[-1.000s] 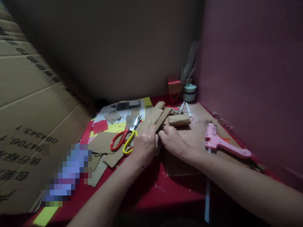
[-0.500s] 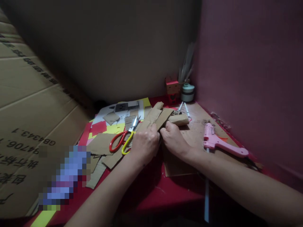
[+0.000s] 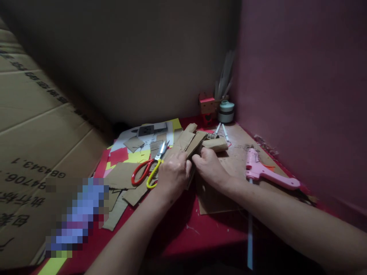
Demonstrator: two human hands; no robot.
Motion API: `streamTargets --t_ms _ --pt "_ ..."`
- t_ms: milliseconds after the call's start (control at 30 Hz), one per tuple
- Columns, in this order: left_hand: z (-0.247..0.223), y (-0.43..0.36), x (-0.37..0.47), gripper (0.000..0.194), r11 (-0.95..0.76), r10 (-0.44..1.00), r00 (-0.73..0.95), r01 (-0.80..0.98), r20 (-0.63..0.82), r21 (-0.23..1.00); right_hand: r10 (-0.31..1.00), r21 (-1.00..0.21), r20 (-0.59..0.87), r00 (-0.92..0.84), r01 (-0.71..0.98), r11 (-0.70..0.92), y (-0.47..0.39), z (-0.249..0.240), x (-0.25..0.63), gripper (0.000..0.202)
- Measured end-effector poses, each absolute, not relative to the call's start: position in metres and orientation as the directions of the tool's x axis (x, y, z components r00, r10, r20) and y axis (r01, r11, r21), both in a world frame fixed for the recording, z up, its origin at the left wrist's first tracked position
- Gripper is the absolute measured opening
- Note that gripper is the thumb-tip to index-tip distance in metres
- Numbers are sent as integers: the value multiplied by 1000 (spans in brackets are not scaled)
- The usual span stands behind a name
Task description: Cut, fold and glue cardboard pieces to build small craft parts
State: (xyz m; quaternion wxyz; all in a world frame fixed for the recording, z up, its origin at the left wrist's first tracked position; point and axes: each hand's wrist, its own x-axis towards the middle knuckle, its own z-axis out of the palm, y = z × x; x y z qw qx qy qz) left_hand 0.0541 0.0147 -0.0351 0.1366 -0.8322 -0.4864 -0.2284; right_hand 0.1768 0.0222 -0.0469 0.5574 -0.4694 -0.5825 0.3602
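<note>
A strip of cardboard slants up between my two hands, its lower end hidden by my fingers. My left hand is closed on its left side, knuckles up. From the right, my right hand grips it with curled fingers, close beside the left one. Behind the strip lie more cardboard pieces and a rolled piece of cardboard. Just left of my left hand rest scissors with one red and one yellow handle, blades apart and pointing away.
A pink glue gun with a blue-looking stick lies at right on a cardboard sheet. Two white pens, a small box figure and a pale green jar stand farther back. A large cardboard box leans at left.
Both hands stay closed on the cardboard strip, which has tilted slightly and shows its edge more. The whole view has shifted a little; the scissors and glue gun lie as before.
</note>
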Motion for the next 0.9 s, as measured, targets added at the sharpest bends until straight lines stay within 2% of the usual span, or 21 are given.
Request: streamTargets --t_ms 133,233,467,567,667,833,900 --pt "-36 10 52 19 -530 698 493 843 519 -87 946 -946 322 32 -16 323 29 -40 182 20" --pt "-36 11 47 22 -588 679 539 806 499 -70 936 -933 350 -30 -104 345 32 -41 182 24" --pt "-39 18 56 27 -507 721 489 855 492 -108 931 -931 365 0 23 365 28 -41 180 23" --pt "-34 19 60 28 -485 740 479 866 472 -118 930 -929 369 -1 29 368 26 -40 181 22" --pt "-26 20 57 28 -463 774 432 885 463 -50 944 -944 329 -13 -12 329 27 -42 182 17" --pt "-18 24 50 27 -465 840 345 856 420 227 955 -953 295 -22 -86 292 30 -44 181 14" --pt "-19 25 49 24 -481 833 349 841 430 250 957 -953 288 -18 -99 285 30 -44 181 14"
